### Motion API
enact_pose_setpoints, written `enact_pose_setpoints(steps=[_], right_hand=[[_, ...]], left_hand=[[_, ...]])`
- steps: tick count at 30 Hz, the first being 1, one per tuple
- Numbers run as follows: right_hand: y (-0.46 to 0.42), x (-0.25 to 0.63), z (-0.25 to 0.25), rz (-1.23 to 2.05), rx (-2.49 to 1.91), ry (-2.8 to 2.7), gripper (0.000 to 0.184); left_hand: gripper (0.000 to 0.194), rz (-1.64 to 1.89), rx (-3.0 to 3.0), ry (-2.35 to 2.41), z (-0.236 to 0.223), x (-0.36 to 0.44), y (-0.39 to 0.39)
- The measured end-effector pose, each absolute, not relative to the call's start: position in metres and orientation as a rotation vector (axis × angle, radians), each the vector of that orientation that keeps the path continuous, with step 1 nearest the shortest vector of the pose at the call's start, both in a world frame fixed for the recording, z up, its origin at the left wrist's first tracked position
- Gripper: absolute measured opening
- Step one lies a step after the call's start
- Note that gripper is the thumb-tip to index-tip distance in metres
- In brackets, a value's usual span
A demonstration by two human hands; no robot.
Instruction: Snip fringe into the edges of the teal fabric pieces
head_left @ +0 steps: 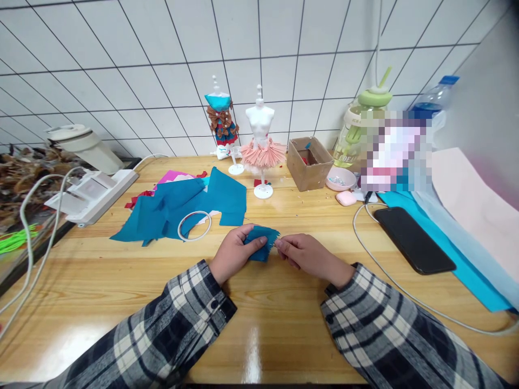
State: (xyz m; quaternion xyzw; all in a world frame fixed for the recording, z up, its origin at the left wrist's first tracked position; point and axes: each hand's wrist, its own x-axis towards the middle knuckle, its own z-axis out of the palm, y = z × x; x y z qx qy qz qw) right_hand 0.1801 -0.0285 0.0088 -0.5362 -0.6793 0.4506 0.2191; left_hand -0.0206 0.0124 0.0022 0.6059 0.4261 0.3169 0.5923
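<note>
Hands near each other over wooden tabletop [279, 319]: left hand [231, 254] clamped on small teal fabric piece [258, 253], right hand [310, 254] pinching at its frayed edge. White ring [193, 239] overlaps larger teal cloth [162, 208] beyond left hand. Farther, pink-skirted dress form [261, 154] beside cardboard box [312, 175].

A white-tiled wall [332, 27] with dark grout lines rises behind the far edge of the worktop [279, 335], which is glossy, yellowish wood with visible grain. On the right stands a plain greyish partition [492, 92]. Bright reflections [252, 356] gleam at the near left and near middle.
</note>
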Motion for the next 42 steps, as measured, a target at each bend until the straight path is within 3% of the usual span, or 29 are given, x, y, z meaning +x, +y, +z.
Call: enact_pose_setpoints(steps=[42], right_hand=[[-0.0272,0.1831,0.0106,1.340,-1.378,-1.803,0.053]], left_hand=[[0.037,0.809,1.212,0.966,0.0038,-0.0187,0.0119]])
